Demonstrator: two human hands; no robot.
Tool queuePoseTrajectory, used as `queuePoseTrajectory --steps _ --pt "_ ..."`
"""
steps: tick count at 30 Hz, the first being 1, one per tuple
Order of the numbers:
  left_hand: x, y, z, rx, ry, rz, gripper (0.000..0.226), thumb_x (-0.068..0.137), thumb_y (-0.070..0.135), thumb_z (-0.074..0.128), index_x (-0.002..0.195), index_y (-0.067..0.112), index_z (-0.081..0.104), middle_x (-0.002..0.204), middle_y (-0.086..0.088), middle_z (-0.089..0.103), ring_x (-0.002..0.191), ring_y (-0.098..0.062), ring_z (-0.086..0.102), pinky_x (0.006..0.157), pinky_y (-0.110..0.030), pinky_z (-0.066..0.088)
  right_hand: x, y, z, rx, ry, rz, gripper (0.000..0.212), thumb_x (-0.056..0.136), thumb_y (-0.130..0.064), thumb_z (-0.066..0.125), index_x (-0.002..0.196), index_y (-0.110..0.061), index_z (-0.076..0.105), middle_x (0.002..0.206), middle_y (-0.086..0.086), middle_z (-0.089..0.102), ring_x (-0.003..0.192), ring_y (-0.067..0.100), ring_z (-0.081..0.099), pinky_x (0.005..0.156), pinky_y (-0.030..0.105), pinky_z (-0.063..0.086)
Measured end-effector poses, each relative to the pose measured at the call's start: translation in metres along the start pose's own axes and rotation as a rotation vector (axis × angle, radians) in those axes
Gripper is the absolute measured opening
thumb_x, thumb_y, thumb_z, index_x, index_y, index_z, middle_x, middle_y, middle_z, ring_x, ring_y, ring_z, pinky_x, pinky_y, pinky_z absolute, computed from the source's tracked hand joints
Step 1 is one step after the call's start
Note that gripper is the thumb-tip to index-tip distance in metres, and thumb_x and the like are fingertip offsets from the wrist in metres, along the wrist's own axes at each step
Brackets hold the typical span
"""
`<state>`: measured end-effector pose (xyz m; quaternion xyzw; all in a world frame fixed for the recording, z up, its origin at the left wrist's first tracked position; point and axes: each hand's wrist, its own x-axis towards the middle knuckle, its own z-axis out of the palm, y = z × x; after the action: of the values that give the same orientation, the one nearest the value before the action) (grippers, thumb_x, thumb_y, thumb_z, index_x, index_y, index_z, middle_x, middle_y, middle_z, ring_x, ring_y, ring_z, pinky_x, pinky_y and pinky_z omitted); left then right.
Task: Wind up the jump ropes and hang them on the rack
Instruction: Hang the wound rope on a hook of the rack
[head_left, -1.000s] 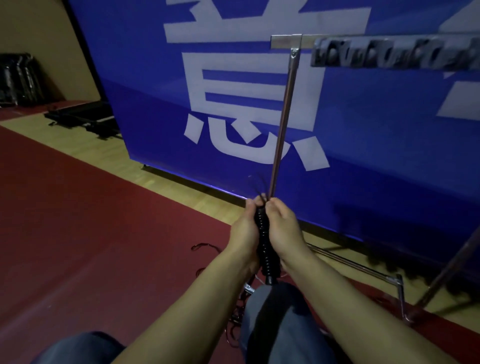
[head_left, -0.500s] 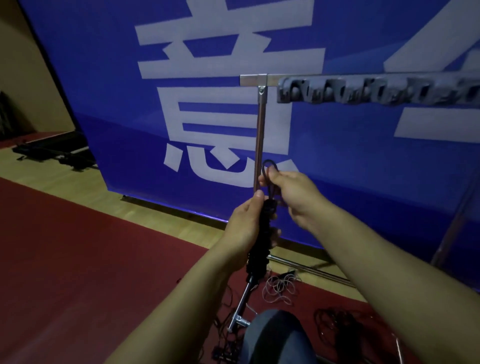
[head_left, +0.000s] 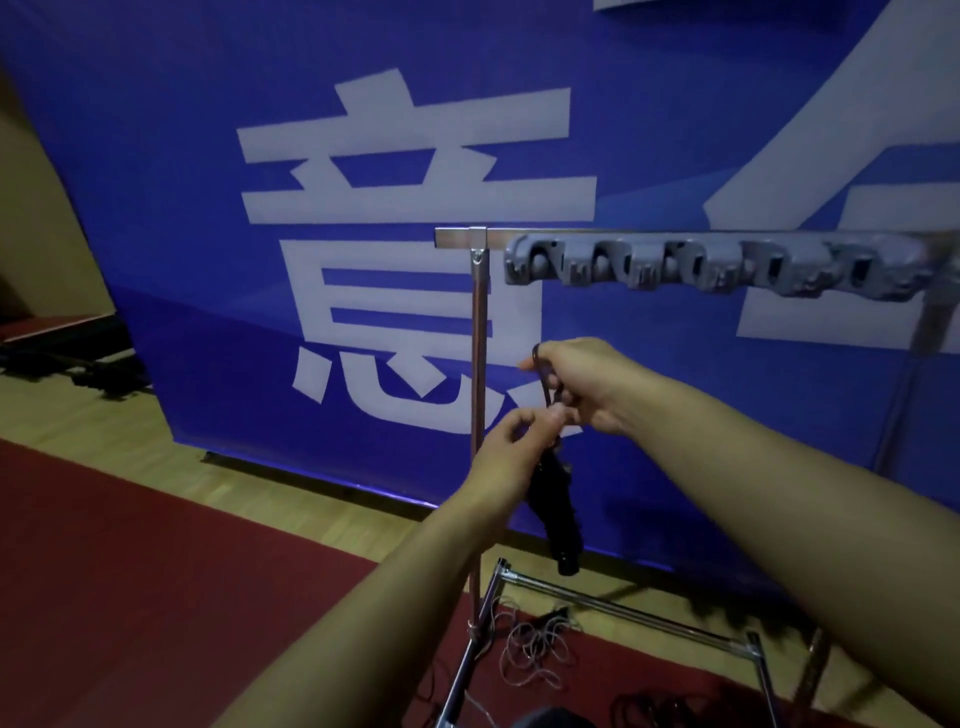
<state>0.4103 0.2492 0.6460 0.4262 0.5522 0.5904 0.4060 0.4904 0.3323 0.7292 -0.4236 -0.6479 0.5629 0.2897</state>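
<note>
Both hands together below the rack (head_left: 727, 239): left hand (head_left: 511, 452) pinches the wound rope (head_left: 714, 512) at its top, right hand (head_left: 582, 384) grips its loop, bundle dangling beside the post.

Blue banner (head_left: 675, 130) with large white characters fills the background, lower edge at the floor. Wood floor strip (head_left: 130, 441) along the banner base; red mat (head_left: 156, 597) in front. Dark equipment (head_left: 67, 358) at far left, blurred. Tan wall (head_left: 31, 208) behind it.

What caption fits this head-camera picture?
Both hands, left and right, hold a wound black jump rope below the rack's grey hook strip.
</note>
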Motion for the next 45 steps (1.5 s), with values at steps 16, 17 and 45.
queuePoseTrajectory --steps 16,17,45 --pt "0.089 0.067 -0.011 -0.002 0.066 0.203 0.024 0.097 0.037 0.060 0.111 0.017 0.061 0.102 -0.009 0.071 0.082 -0.029 0.072 0.073 -0.045 0.059 0.076 -0.087 -0.020 -0.101 -0.014 -0.236 0.015 0.094 -0.015 0.056 0.085 -0.014 0.067 0.063 -0.001 0.057 0.051 0.010 0.042 0.049 0.024 0.052" --pt "0.096 0.070 -0.010 0.009 0.055 0.208 0.025 0.097 0.037 0.060 0.112 0.017 0.060 0.103 -0.009 0.071 0.083 -0.029 0.072 0.072 -0.045 0.060 0.082 -0.090 -0.018 -0.236 0.066 -0.309 0.016 0.093 -0.017 0.058 0.081 -0.014 0.069 0.063 -0.001 0.061 0.051 0.012 0.047 0.046 0.023 0.050" --pt "0.067 -0.049 -0.116 0.185 0.394 0.172 0.010 0.098 0.026 0.057 0.107 0.027 0.062 0.103 0.001 0.066 0.090 -0.016 0.064 0.073 -0.033 0.052 0.027 -0.022 0.039 -0.648 -0.285 -0.521 0.019 0.098 -0.021 0.052 0.098 -0.024 0.071 0.080 -0.006 0.071 0.058 0.003 0.055 0.055 0.020 0.046"
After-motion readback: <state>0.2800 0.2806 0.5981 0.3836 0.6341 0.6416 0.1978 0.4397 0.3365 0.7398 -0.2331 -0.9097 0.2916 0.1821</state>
